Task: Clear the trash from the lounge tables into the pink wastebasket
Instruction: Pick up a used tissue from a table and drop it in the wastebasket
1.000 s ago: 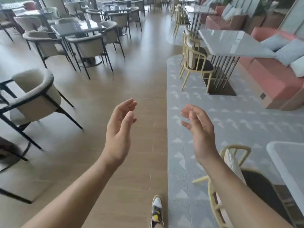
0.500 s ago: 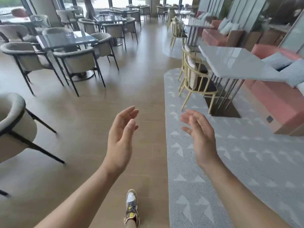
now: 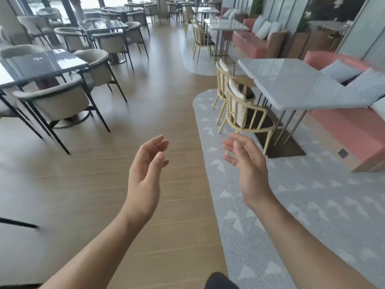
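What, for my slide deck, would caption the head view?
Left hand and right hand, open and empty, above wooden floor and patterned rug; grey table ahead.

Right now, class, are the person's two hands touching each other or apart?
Apart. The head view shows a plain gap of wooden floor between the left hand and the right hand, both raised with nothing in them.

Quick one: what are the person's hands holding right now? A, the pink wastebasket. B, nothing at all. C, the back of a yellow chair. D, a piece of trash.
B: the left hand and right hand are raised in the air, fingers relaxed, with nothing in either grip.
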A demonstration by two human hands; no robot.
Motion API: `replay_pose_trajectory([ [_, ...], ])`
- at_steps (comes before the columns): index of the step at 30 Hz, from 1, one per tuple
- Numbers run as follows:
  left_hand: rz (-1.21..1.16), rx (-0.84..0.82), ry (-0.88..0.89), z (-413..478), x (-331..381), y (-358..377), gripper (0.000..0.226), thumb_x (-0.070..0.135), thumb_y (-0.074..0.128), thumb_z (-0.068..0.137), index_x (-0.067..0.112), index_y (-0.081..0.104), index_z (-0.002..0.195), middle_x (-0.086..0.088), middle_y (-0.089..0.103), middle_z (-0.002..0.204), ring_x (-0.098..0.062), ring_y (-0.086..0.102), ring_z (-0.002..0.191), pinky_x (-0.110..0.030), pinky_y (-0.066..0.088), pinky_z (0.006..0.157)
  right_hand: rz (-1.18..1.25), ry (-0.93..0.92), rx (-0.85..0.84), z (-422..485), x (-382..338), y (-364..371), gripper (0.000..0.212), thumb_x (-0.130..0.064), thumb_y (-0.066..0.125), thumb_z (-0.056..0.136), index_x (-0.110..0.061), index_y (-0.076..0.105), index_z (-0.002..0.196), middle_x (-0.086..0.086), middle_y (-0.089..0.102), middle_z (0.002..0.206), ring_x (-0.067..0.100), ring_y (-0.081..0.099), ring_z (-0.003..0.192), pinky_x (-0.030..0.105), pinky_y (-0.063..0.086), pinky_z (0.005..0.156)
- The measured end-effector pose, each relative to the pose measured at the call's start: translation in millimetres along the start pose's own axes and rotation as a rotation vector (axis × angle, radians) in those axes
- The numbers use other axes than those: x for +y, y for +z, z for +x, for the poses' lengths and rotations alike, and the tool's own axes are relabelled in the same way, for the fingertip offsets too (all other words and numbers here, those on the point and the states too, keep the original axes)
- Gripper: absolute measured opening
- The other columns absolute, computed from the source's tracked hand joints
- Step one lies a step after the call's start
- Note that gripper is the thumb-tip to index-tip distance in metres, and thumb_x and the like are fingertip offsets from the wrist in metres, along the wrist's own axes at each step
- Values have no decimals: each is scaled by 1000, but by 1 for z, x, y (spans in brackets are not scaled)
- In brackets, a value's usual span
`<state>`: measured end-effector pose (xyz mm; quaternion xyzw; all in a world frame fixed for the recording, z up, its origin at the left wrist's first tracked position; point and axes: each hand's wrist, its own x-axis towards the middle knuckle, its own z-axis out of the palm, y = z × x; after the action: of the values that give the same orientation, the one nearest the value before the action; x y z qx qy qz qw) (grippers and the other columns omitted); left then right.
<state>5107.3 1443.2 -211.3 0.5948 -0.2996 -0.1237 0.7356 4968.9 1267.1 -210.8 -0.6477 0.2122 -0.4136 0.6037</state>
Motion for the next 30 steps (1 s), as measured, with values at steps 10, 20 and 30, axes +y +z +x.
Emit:
replay_pose_trajectory([
  [10,-16,-35,30,269,-95,32,43,45,54,93,31,64,132,2,71,132,-15,63,132,-38,55,99,26,21,44,249,92,48,31,-59,59,93,-41,74,114,-3,75,113,18,70,116,44,57,101],
  [20,-21,0,57,541,-156,69,44,47,56,91,32,65,131,3,72,131,-17,63,131,-42,54,101,79,1,-3,546,142,112,40,-57,62,87,-28,73,113,-2,76,108,19,70,112,40,58,95],
  [30,-72,-15,94,811,-250,56,43,47,58,90,30,66,129,0,72,130,-20,63,130,-43,55,101,56,-20,13,789,235,202,34,-59,60,89,-37,75,111,-2,76,110,17,72,112,37,57,94],
])
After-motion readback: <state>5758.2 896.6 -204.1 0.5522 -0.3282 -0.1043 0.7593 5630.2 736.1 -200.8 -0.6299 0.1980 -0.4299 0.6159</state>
